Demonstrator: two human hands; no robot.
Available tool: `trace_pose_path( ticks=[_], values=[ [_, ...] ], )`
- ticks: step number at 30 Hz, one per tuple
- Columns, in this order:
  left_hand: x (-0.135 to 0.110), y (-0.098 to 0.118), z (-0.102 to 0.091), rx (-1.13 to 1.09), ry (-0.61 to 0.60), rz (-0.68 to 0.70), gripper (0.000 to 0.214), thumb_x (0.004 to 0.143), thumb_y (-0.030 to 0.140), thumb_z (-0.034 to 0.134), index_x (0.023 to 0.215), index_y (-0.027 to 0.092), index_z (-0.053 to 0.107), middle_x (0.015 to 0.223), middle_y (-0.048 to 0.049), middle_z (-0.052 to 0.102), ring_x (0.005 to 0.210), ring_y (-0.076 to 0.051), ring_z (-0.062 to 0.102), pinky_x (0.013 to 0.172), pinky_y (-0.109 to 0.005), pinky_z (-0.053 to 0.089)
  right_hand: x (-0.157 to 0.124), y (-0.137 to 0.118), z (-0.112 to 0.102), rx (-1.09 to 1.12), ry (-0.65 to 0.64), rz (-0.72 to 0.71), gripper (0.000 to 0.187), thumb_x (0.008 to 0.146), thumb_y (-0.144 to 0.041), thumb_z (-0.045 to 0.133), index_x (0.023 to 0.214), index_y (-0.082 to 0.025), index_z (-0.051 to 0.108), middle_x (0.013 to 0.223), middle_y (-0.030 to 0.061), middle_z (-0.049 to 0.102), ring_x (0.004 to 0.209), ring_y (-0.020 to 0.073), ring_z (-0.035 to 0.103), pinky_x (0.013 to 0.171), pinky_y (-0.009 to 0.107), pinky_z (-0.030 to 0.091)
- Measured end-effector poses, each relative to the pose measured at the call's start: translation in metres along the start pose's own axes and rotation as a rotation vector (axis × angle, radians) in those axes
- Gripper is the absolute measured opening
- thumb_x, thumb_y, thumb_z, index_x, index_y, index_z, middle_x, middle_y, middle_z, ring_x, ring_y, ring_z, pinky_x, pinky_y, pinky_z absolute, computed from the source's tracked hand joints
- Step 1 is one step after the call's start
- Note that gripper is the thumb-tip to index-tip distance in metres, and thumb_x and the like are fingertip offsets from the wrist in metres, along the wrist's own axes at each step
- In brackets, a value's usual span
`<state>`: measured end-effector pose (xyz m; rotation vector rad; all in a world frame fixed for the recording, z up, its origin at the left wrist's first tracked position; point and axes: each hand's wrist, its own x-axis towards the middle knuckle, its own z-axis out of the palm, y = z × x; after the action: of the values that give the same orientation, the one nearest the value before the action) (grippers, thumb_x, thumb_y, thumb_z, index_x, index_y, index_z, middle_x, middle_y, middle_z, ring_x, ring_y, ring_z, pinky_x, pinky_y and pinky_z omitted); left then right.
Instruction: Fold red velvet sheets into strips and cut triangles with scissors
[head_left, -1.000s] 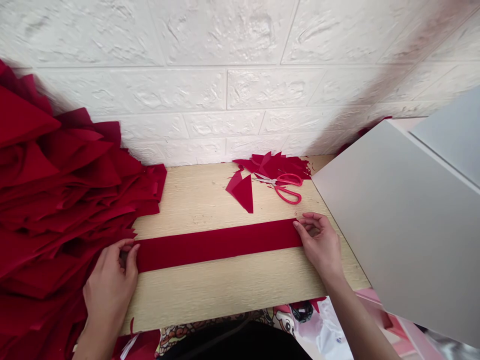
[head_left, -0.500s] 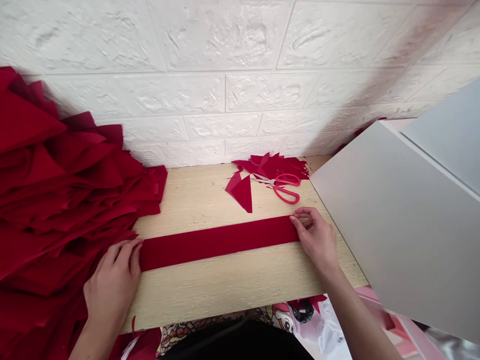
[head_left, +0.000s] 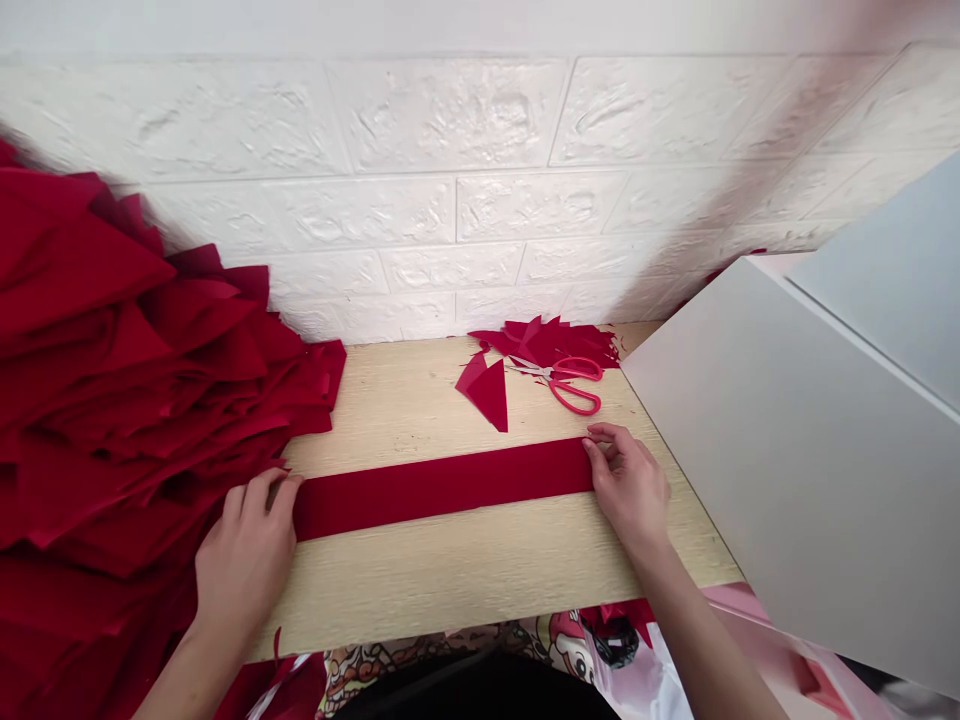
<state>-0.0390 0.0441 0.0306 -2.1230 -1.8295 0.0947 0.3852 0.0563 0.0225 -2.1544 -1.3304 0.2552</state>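
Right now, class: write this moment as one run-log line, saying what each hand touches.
left hand: red fabric strip, left end | right hand: strip, right end | surface: wooden tabletop

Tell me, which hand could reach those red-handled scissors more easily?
Right hand, probably: it holds the end of the red fabric strip below the scissors; the left hand is at the other end.

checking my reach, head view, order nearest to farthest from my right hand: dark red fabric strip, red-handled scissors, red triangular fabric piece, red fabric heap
1. Dark red fabric strip: touching the right hand, across the wooden tabletop
2. Red-handled scissors: beyond the hand, toward the wall
3. Red triangular fabric piece: left of the scissors
4. Red fabric heap: far left
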Motion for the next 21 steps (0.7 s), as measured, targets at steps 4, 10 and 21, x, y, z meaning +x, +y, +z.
trace_pose_path(
  ticks=[4, 10, 21],
  values=[
    [-0.001, 0.0, 0.004, -0.05, 0.055, -0.007, 0.035, 0.101, 0.014, 0.038, 0.114, 0.012, 0.07, 0.11, -0.0114, 0.072, 0.096, -0.025, 0.062, 0.07, -0.033, 0.045, -0.001, 0.0, -0.001, -0.027, -0.013, -0.007, 0.032, 0.09, -0.043, 0.051, 0.108, -0.026, 0.071, 0.088, 0.0071, 0.07, 0.087, 0.0253, 0.063, 0.07, 0.035, 0.04],
    [-0.003, 0.005, 0.002, -0.193, 0.091, -0.166, 0.037, 0.106, 0.028, 0.037, 0.114, 0.016, 0.071, 0.112, -0.0074, 0.072, 0.096, -0.022, 0.064, 0.067, -0.031, 0.045, -0.001, 0.0, 0.0, -0.135, -0.025, -0.073, 0.031, 0.095, -0.037, 0.046, 0.113, -0.027, 0.07, 0.101, 0.0086, 0.072, 0.099, 0.0282, 0.063, 0.063, 0.034, 0.036],
    [0.007, -0.002, -0.015, -0.034, 0.144, 0.139, 0.043, 0.09, 0.002, 0.04, 0.113, 0.014, 0.074, 0.12, -0.0143, 0.072, 0.109, -0.03, 0.063, 0.083, -0.038, 0.051, -0.002, -0.005, -0.003, -0.242, -0.038, -0.298, 0.03, 0.1, -0.026, 0.043, 0.101, -0.026, 0.072, 0.112, 0.0064, 0.073, 0.099, 0.0257, 0.059, 0.05, 0.032, 0.029]
  ],
)
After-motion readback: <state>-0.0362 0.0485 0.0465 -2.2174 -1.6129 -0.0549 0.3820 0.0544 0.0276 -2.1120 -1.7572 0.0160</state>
